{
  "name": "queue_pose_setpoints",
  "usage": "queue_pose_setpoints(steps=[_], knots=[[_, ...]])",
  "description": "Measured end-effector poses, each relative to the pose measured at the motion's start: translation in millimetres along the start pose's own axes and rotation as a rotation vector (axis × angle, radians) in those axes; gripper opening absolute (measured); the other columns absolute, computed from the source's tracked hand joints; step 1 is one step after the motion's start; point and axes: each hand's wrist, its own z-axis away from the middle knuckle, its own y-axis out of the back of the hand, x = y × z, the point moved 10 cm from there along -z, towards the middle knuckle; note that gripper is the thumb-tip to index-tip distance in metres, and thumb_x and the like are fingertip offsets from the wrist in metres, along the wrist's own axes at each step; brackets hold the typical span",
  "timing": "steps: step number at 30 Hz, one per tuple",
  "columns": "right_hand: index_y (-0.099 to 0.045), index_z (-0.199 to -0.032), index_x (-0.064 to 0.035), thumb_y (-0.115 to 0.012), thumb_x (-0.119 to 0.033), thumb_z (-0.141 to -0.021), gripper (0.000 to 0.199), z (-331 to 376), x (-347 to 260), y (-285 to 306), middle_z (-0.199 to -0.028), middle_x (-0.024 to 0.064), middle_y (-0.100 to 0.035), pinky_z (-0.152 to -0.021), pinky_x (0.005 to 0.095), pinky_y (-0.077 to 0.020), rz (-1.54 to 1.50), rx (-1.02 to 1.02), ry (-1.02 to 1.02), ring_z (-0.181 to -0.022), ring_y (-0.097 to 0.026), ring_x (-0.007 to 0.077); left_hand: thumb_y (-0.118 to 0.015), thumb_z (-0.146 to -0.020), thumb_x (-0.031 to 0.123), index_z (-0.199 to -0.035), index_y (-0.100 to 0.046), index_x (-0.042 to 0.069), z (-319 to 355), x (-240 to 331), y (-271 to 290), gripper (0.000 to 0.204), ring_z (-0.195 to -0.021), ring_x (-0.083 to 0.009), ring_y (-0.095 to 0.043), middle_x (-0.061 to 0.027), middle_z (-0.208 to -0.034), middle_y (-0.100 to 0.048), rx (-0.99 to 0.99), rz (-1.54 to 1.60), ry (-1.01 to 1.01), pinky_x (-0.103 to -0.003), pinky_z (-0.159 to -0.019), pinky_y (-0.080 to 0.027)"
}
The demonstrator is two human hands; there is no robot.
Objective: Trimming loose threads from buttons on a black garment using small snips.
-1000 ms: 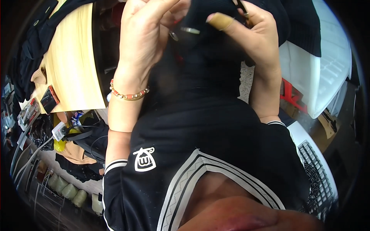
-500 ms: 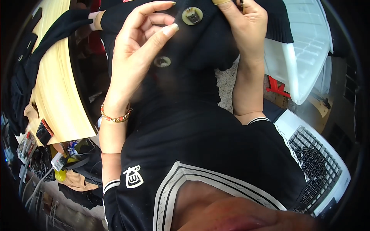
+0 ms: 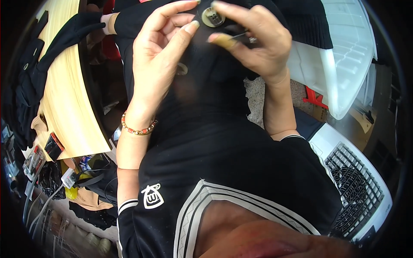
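A black knit garment (image 3: 211, 51) is spread over my lap, with a pale-rimmed, dark-centred button (image 3: 213, 17) near the top of the view. My left hand (image 3: 161, 47), wearing a red-and-gold bracelet, is at the button's left with curled fingers on the cloth. At the button's right is my right hand (image 3: 262, 43), its index fingertip at the button's rim and its thumb, wrapped in something yellowish, held apart below. A thin needle (image 3: 239, 35) shows between the thumb and the curled fingers. A second button (image 3: 182, 69) is partly covered by my left hand.
On the left stands a light wooden table (image 3: 64, 99) with dark clothing (image 3: 26, 86) and a phone (image 3: 54, 146). Bags and cables are piled below it. At the right are a white plastic tub (image 3: 344, 56), a red object (image 3: 315, 97) and a white fan with a dark grille (image 3: 352, 189).
My right hand has come down and left from the top edge, its index finger reaching the button. My left hand keeps its grip beside the button.
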Motion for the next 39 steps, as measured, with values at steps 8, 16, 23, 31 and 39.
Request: queue_pose_setpoints(steps=[8,16,23,31,39], knots=[[-0.075,-0.109,-0.0034,-0.076,-0.002,-0.081,0.028,17.8,31.0,-7.4,-0.071,0.0026,-0.063,-0.051,0.0209,-0.0411,-0.109,0.129,-0.074,-0.057,-0.054,0.0079,-0.06,-0.096,0.0,-0.129,-0.061,0.0,3.1,0.0,-0.9,0.032,-0.109,-0.0099,-0.062,-0.0068,-0.121,-0.067,0.02,-0.096,-0.046,-0.022,-0.097,-0.047],[-0.074,-0.108,0.0016,-0.071,-0.013,-0.092,0.021,22.5,54.0,-12.5,-0.094,0.0086,-0.074,-0.075,0.0211,-0.0526,-0.447,0.161,-0.292,-0.083,-0.068,0.0112,-0.077,-0.084,0.005,-0.107,-0.072,0.004,5.6,38.3,-13.8,0.023,-0.074,-0.0077,-0.06,-0.0034,-0.092,-0.067,0.115,-0.564,-0.352,-0.02,-0.066,-0.049],[-0.073,-0.109,0.0023,-0.066,-0.014,-0.096,0.022,23.1,58.7,-21.6,-0.105,0.0121,-0.074,-0.086,0.0239,-0.0544,-0.525,0.043,-0.345,-0.093,-0.07,0.0137,-0.084,-0.076,0.012,-0.097,-0.071,0.007,11.7,57.6,-29.2,0.025,-0.067,-0.0127,-0.06,-0.0034,-0.088,-0.064,0.171,-0.955,-0.57,-0.023,-0.056,-0.048],[-0.07,-0.115,0.0015,-0.077,-0.012,-0.086,0.033,11.3,52.8,-21.7,-0.092,0.0059,-0.068,-0.072,0.022,-0.0489,-0.601,0.11,-0.132,-0.079,-0.062,0.0099,-0.081,-0.08,0.003,-0.093,-0.075,0.005,3.5,49.4,-23.2,0.015,-0.062,-0.0038,-0.045,0.0001,-0.089,-0.063,0.173,-0.768,-0.485,-0.02,-0.053,-0.035],[-0.071,-0.111,-0.0018,-0.078,-0.014,-0.085,0.029,16.4,11.3,3.6,-0.09,0.0044,-0.061,-0.068,0.0235,-0.0494,-0.063,-0.012,-0.228,-0.074,-0.057,0.0095,-0.077,-0.085,0.005,-0.092,-0.072,0.003,-1.5,46.0,-22.3,0.008,-0.069,-0.0073,-0.051,-0.0017,-0.088,-0.063,0.18,-0.858,-0.537,-0.02,-0.058,-0.039]])
